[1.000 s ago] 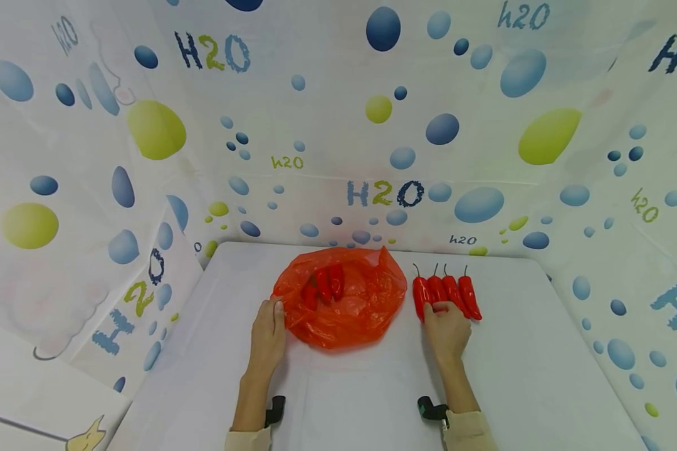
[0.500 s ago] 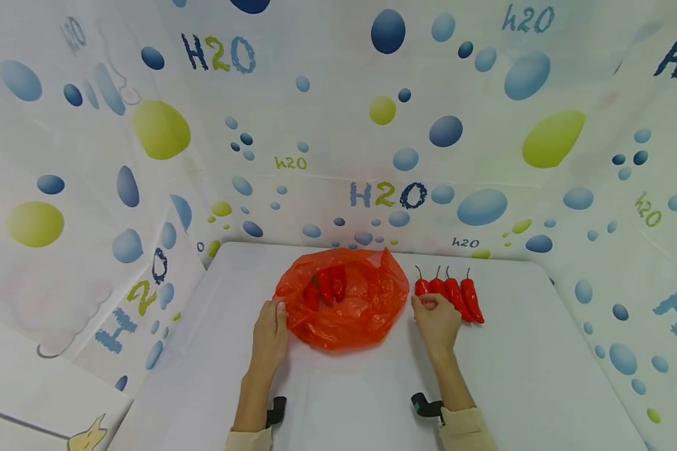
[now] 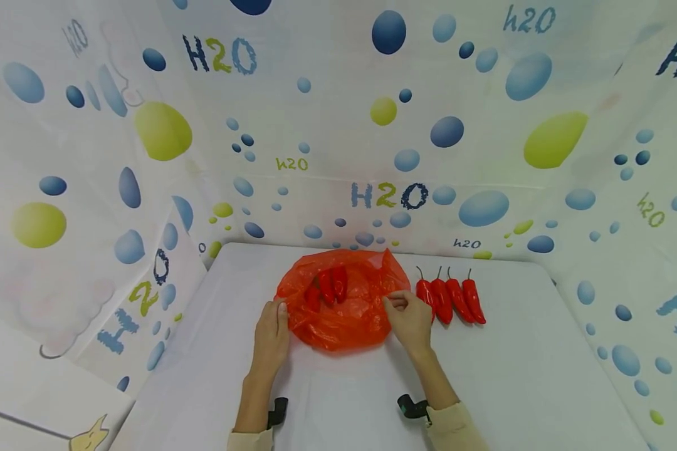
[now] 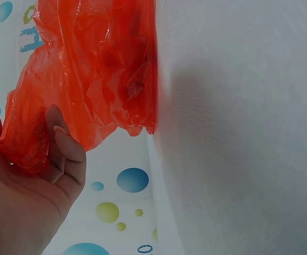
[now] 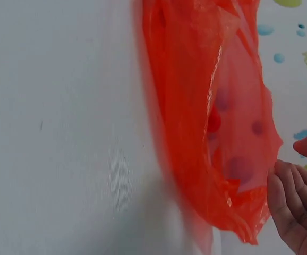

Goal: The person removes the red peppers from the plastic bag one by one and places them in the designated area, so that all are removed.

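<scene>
A person's left hand (image 3: 271, 331) grips the left rim of a thin, translucent orange-red plastic bag (image 3: 335, 337) set near the middle of the far edge of a white-covered table (image 3: 338, 401). The left fingers (image 4: 68, 156) and thumb curl round a bunched fold of the plastic. The right hand (image 3: 412, 322) hovers at the bag's right side — thumb parted from loosely bent fingers (image 5: 297, 194), fingertips at the rim, though whether they touch it cannot be told. Inside the bag, which gapes upward and toward the person, glossy red elongated peppers (image 3: 340, 287) lie together on the left. Four more glossy red peppers with thin dark stems (image 3: 442, 304) line up side by side just right of the bag, toward the table's far right corner, stems pointing to the far edge; the right hand partly covers the leftmost. Behind rises a white backdrop (image 3: 327, 113) printed with blue and green drops and "H2O" lettering.
</scene>
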Action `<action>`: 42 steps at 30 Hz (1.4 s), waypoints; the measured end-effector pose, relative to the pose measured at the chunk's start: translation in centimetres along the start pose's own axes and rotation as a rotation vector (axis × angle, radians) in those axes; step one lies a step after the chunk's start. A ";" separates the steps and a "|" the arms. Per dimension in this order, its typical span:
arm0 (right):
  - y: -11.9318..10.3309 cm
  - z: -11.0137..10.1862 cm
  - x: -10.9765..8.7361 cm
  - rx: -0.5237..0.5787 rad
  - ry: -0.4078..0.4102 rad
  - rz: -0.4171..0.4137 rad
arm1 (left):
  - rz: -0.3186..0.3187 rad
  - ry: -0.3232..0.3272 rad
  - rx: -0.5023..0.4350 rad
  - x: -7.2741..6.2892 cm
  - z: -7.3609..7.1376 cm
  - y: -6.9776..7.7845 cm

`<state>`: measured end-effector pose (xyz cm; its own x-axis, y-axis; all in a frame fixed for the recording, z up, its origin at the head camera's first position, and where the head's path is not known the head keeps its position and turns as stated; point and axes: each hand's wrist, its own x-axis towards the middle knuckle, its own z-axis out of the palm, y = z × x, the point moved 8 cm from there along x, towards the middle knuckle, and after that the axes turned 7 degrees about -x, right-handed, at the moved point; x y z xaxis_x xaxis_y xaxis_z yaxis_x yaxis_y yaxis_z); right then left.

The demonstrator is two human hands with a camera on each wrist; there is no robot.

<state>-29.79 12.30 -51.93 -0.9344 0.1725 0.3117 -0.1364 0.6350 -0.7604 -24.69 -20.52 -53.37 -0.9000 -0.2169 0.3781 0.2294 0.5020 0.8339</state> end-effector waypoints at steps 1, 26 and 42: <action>-0.1 0.3 0.0 0.007 -0.012 0.001 | 0.011 0.008 0.000 0.0 -0.1 0.0; -3.8 6.9 -0.5 0.060 -0.165 0.001 | 0.009 -0.012 0.004 -0.1 -0.1 0.3; -4.9 10.2 -1.9 0.019 -0.212 -0.015 | 0.036 0.003 0.017 0.0 -0.2 0.5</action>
<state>-30.66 1.16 -54.59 -0.9803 -0.0001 0.1977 -0.1549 0.6216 -0.7679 -24.54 -20.47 -52.87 -0.8899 -0.2008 0.4095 0.2556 0.5241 0.8124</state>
